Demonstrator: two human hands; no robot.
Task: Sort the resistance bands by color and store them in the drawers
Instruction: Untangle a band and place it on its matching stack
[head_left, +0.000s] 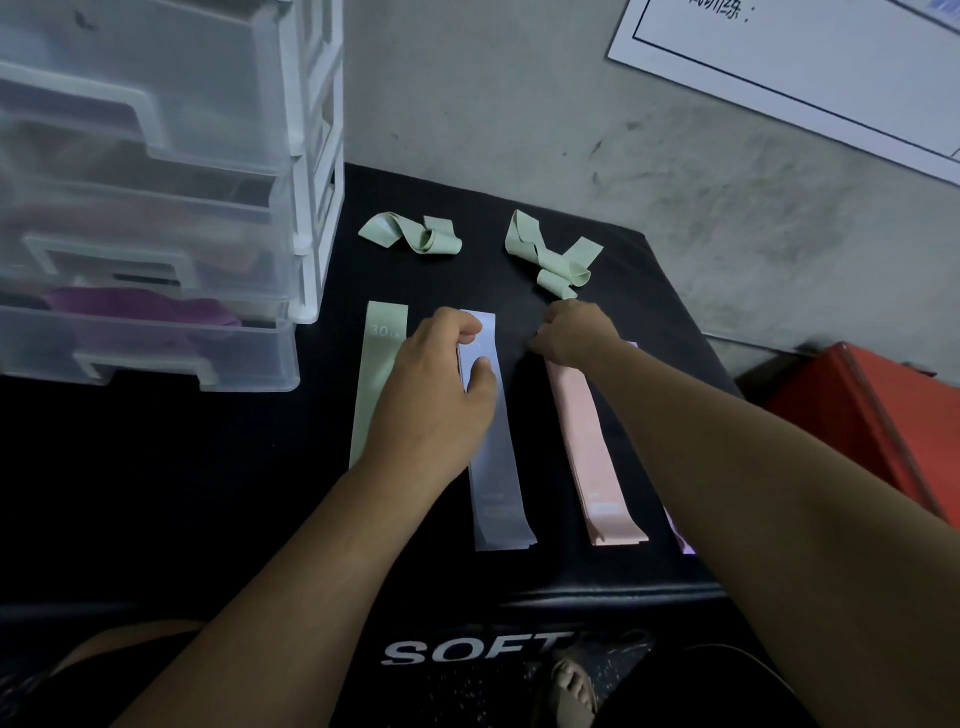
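Observation:
On the black padded surface (208, 493) lie flat bands side by side: a green band (371, 379), a stack of blue bands (498, 478), a stack of pink bands (592, 447) and a purple band (683, 540) mostly hidden under my right forearm. My left hand (441, 389) pinches the top end of the blue bands. My right hand (571, 335) has its fingers curled at the top end of the pink bands; what it holds is hidden. Two crumpled green bands (410, 236) (550, 254) lie farther back. The clear plastic drawer unit (156, 208) stands at the left.
The lowest visible drawer (156, 353) is pulled out and holds purple bands (145, 309). Drawers above it show pinkish contents. A concrete wall is behind, with a white poster (805, 67) upper right. A red box (872, 415) sits to the right of the padded surface.

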